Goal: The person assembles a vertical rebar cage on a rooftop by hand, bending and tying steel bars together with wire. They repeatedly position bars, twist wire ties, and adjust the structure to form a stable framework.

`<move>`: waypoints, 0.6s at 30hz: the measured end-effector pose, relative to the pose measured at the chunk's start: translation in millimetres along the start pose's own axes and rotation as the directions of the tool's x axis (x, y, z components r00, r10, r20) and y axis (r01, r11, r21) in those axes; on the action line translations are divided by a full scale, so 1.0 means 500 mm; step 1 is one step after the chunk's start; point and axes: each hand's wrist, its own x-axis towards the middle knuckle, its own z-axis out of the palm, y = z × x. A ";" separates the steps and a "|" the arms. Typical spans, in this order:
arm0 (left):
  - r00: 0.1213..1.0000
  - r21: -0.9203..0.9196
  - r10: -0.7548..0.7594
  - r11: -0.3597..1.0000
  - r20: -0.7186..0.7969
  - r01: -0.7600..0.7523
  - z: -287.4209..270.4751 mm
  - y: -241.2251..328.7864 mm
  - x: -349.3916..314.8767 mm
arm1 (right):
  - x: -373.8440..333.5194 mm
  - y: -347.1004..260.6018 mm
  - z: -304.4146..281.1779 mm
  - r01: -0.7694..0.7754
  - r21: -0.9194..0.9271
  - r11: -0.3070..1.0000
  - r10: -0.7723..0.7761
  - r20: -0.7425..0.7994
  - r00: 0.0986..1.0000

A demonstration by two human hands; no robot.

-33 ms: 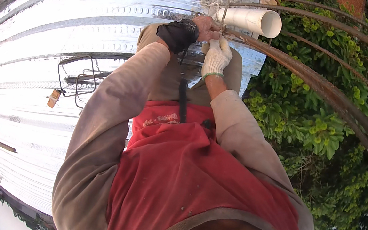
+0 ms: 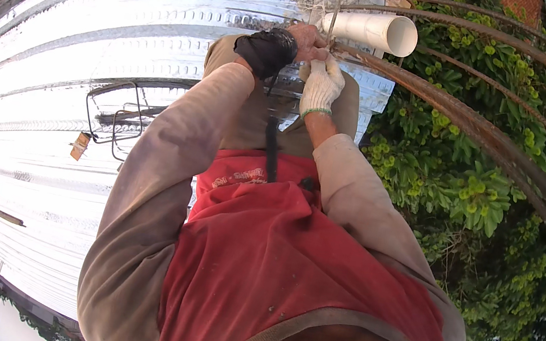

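Note:
My left hand, bare with a black wrap round the wrist, has its fingers bent in at the end of a rusty reinforcing bar. Close against it is my right hand, in a white knitted glove with a green cuff edge, fingers pinched together. Whatever lies between the fingertips is too small to make out. Just beyond both hands a white plastic pipe lies crosswise, its open end to the right. A thin rusty bar crosses over the pipe and comes down to my fingertips.
Corrugated metal sheeting spreads out on the left. On it lie a bent dark wire frame, a small orange-brown piece and a short stick. More rusty bars curve rightward past leafy branches.
My left hand and wrist have shifted very slightly to the right. My right hand stays pinched in the same place, and the pipe and bars have not moved.

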 end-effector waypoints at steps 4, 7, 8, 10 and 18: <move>0.979 0.125 -0.202 0.972 0.021 0.198 -0.009 0.054 0.015 | 0.010 0.018 0.001 -0.072 0.009 0.997 0.071 0.091 0.993; 0.981 0.060 -0.183 0.981 -0.065 0.187 0.014 0.037 0.004 | 0.002 0.017 -0.006 -0.103 0.005 0.995 0.101 0.157 0.982; 0.981 0.033 -0.171 0.984 -0.095 0.175 0.024 0.025 -0.002 | 0.008 0.025 -0.021 -0.144 -0.012 0.990 0.143 0.209 0.967; 0.977 -0.026 -0.139 0.990 -0.163 0.136 0.042 0.002 0.001 | 0.020 0.028 -0.046 -0.223 0.028 0.974 0.210 0.243 0.947; 0.944 0.136 0.064 0.990 -0.324 -0.020 0.081 -0.044 0.009 | 0.041 -0.024 -0.030 -0.268 0.181 0.946 0.250 0.117 0.961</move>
